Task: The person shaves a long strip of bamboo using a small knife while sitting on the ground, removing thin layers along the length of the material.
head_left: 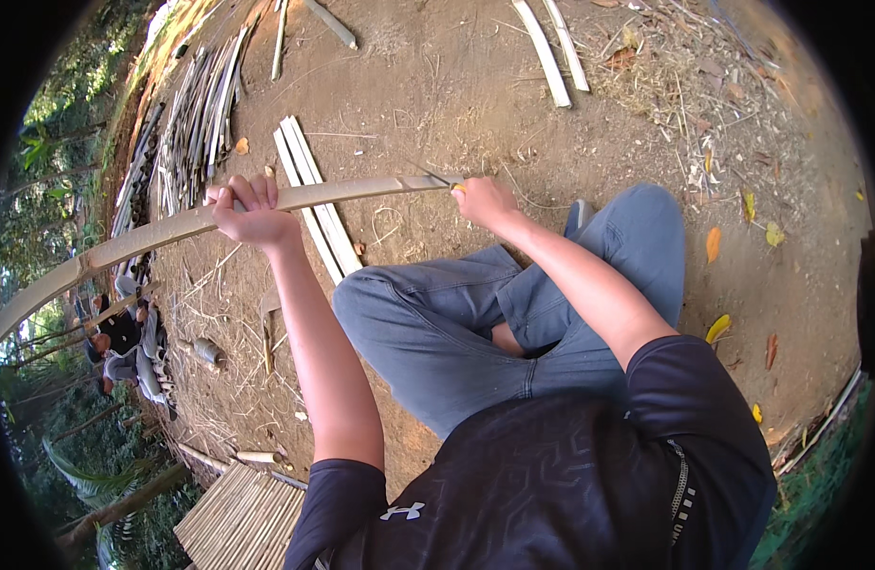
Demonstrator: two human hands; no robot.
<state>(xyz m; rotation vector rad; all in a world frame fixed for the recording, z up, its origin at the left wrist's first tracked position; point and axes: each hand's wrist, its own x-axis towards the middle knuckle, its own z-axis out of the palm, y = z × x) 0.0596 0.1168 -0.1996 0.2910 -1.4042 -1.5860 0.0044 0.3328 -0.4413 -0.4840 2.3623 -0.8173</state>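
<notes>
Hands (252, 214) grip bamboo strip (171, 228) (knife (435, 177) at end).

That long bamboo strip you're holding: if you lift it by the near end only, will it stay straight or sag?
The bamboo strip would probably sag: it is long and thin, and it already bows beyond the left hand. It likely feels light for its length, being a split slat. Its cut end at the right hand, where a knife blade sits, may splinter.

No packages, labels, signs or screens in view, only bare ground, bamboo, leaves
</notes>
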